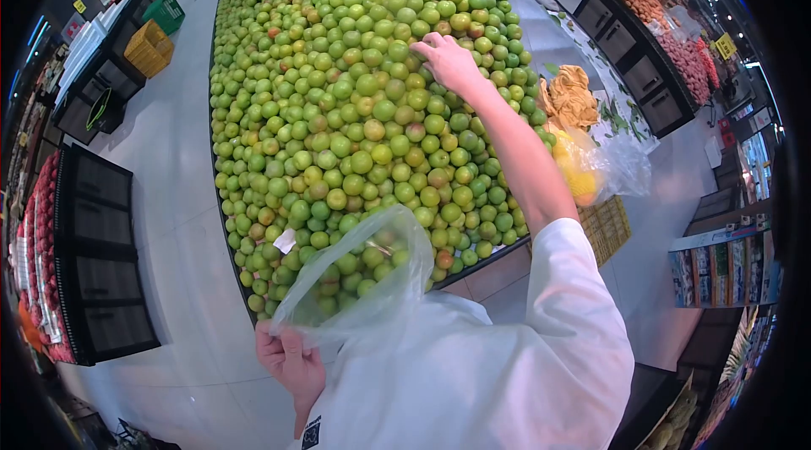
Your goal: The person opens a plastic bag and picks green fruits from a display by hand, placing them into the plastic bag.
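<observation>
A big heap of green plums (338,103), some blushed red, fills the display stand. Over its upper right part reaches my right hand (448,63), fingers apart and tips at the plums; no plum shows clearly in its grasp. Low at the stand's near edge, my left hand (291,361) is closed on the rim of a clear plastic bag (397,251). The bag's mouth gapes wide, and plums show through its thin film. Whether any plums lie inside the bag cannot be made out.
A yellow cloth (570,97) and a clear bag with yellow contents (579,167) lie at the stand's right edge. Below is a yellow crate (604,230). Yellow (149,49) and green crates (164,14) stand left, across the aisle. A white scrap (285,240) lies on the plums.
</observation>
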Available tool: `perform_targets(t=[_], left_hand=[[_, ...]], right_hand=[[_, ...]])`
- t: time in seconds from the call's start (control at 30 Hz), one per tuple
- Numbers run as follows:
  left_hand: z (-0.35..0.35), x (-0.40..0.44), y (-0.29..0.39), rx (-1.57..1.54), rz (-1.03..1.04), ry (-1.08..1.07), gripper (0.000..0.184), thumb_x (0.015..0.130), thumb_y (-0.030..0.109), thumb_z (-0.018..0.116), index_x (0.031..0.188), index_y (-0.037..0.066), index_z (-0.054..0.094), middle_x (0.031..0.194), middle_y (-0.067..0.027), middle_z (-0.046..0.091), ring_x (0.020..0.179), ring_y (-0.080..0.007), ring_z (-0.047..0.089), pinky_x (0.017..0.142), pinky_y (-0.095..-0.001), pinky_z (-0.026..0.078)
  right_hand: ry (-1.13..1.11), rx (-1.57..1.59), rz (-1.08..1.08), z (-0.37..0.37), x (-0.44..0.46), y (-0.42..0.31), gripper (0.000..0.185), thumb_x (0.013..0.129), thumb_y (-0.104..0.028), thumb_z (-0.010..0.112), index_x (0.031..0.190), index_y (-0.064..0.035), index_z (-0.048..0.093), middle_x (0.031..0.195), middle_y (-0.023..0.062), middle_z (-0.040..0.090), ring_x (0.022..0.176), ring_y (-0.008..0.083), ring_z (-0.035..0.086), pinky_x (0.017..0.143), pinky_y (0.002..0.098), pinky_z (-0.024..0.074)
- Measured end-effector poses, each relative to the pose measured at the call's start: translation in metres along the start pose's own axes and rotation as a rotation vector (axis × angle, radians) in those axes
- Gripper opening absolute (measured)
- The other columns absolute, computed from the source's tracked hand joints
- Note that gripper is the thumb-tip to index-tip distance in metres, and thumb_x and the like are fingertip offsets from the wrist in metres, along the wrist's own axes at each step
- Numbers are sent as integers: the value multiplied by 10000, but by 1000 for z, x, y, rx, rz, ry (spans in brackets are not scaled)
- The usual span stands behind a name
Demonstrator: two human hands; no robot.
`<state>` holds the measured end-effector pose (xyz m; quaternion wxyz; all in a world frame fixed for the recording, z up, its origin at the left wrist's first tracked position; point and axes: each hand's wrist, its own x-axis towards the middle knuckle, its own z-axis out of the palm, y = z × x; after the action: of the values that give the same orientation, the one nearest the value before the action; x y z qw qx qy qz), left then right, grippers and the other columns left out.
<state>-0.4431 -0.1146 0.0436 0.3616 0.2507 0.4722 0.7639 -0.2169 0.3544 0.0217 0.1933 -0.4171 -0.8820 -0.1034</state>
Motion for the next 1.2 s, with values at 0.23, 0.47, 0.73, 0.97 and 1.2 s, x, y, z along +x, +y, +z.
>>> perform_targets(t=[0.23,0.47,0.73,0.97,1.2], left_hand=[[-4,-3,3,-11,-57,66,173,935,122,637,900,59,481,732,22,539,541,-17,393,455,-181,312],[9,5,10,-7,-96,73,194,958,149,617,891,76,450,694,24,500,493,-17,371,377,-178,302],[9,7,7,-18,-67,36,216,948,175,639,874,80,460,670,30,491,464,-15,354,357,-181,301],[3,7,11,41,-82,78,256,939,215,658,879,91,442,656,42,468,504,-11,370,397,-181,292],[4,11,6,-1,-17,69,193,958,150,620,876,85,458,661,34,477,469,-6,340,362,-170,266]], right_hand=[[322,1306,738,-27,-12,-42,323,980,-249,548,1227,-42,523,1044,146,588,822,222,588,611,280,494],[-99,2302,446,-107,-102,-132,425,1028,-371,424,1285,-36,469,988,127,596,652,124,529,487,202,413],[-644,842,-358,-116,-146,-258,312,865,-195,636,1153,-79,609,1081,152,620,992,305,619,800,415,518],[-609,894,-288,-92,-163,-255,321,784,-105,637,1096,-30,620,1135,198,582,1157,378,517,938,425,458],[-261,1293,-135,-145,-145,-184,131,854,-83,668,973,-28,667,863,106,655,812,268,652,722,372,523]])
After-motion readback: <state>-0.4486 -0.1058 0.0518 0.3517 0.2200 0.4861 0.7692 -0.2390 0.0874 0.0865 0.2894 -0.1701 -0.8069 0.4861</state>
